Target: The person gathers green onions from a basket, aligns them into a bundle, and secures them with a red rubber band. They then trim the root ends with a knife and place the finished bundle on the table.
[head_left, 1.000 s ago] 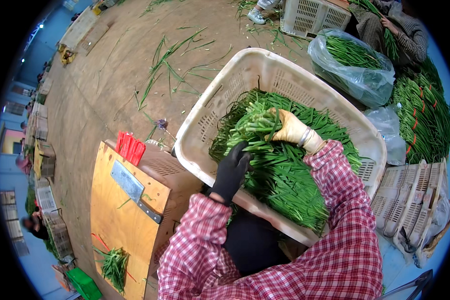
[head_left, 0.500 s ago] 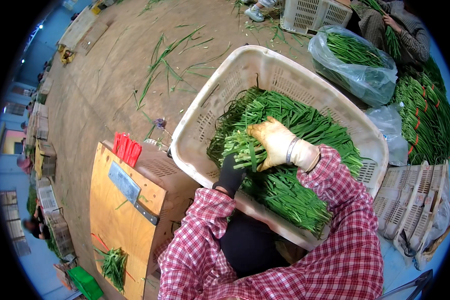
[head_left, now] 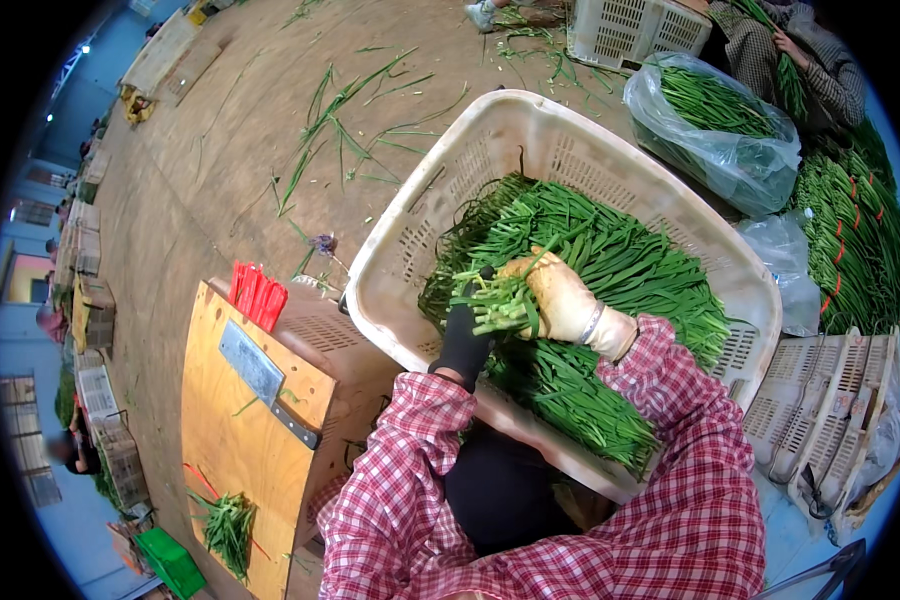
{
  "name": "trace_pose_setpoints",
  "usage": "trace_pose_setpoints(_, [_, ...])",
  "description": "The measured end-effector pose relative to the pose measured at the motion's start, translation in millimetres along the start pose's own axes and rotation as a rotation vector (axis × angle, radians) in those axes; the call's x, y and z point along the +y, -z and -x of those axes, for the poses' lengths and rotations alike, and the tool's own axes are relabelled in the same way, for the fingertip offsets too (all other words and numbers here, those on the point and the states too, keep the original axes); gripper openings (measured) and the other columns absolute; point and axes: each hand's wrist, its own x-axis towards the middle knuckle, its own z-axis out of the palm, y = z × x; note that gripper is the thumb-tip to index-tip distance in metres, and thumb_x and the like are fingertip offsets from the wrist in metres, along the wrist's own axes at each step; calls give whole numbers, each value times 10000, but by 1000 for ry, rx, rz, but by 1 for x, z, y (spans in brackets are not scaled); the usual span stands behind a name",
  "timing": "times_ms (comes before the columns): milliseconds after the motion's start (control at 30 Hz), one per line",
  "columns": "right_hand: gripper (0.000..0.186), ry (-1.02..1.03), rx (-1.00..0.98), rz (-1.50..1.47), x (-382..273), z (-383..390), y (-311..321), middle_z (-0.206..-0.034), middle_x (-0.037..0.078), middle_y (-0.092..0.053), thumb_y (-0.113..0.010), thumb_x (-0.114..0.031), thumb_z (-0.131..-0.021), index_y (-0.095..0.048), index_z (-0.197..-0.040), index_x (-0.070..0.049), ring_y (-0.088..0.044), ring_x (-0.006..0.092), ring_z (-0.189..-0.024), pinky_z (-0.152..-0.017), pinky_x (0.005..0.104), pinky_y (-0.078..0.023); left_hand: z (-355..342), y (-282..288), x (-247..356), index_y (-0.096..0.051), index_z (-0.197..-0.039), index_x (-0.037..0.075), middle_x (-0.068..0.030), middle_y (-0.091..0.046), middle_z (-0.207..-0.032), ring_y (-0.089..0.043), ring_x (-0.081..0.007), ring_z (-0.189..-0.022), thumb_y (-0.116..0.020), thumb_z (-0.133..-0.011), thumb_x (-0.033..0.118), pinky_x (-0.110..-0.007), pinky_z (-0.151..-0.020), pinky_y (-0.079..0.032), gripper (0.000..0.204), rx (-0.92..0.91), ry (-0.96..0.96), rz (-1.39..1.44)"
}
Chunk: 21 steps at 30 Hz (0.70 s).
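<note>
Head view, left to right: the cleaver (head_left: 251,362) lay loose on the wooden board (head_left: 220,430), handle end at the edge; your left sleeve (head_left: 400,440), swung wide, might have knocked it off. Your left hand (head_left: 459,338), black-gloved, was at the cut ends of the bunch (head_left: 503,302), fingers mostly hidden behind stalks; whether they had closed, I couldn't tell. Your right hand (head_left: 565,300), cream-gloved, had its fingers clamped around that bunch, above the heap (head_left: 630,255) in the crate (head_left: 570,150). Likeliest trouble: stalks sliding out of line if your grip slackened, or bruising if you squeezed too hard. Materials, same order: grained, flat board; greyish steel blade; shiny red strips (head_left: 257,297); matte, snug black glove; pale, rounded stem ends; creased cream glove; long, strap-like leaves in the heap; rigid, slotted off-white plastic crate; crinkled translucent bag (head_left: 730,172).
</note>
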Motion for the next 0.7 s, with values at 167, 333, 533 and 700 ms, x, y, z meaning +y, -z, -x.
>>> trace_pose_setpoints(167, [591,81,11,-46,-10,2,13,-1057,131,-688,-786,-468,-726,-656,-1134,-62,-638,305,-997,-962,384,-444,-3,-7,10,-429,-1443,54,-93,-640,-1162,-650,-179,-986,-472,-953,-14,-309,-840,-555,496,-40,68,242])
trace_pose_setpoints(333, [575,217,45,-61,-4,5,30,-1028,88,-696,-809,-432,-710,-633,-1126,-77,-654,259,-978,-903,368,-493,-6,13,-48,-479,-1376,59,-130,-647,-1138,-673,-248,-964,-482,-981,146,-372,-825,-579,404,-34,422,591])
trace_pose_setpoints(533, [666,-74,105,-762,-2,30,75,-1082,48,-639,-896,-154,-593,-578,-1164,-27,-637,157,-978,-874,276,-522,-10,1,-41,-444,-1439,76,-206,-602,-1293,-601,-355,-1168,-613,-833,42,-401,-973,-487,630,-37,147,-370])
trace_pose_setpoints(700, [612,-224,254,-1128,-14,45,107,-1154,77,-667,-824,-49,-695,-545,-1240,-47,-664,193,-1028,-866,305,-559,-7,-2,-32,-453,-1432,75,-206,-579,-1326,-576,-358,-1205,-617,-841,87,-394,-1002,-470,614,14,168,-442])
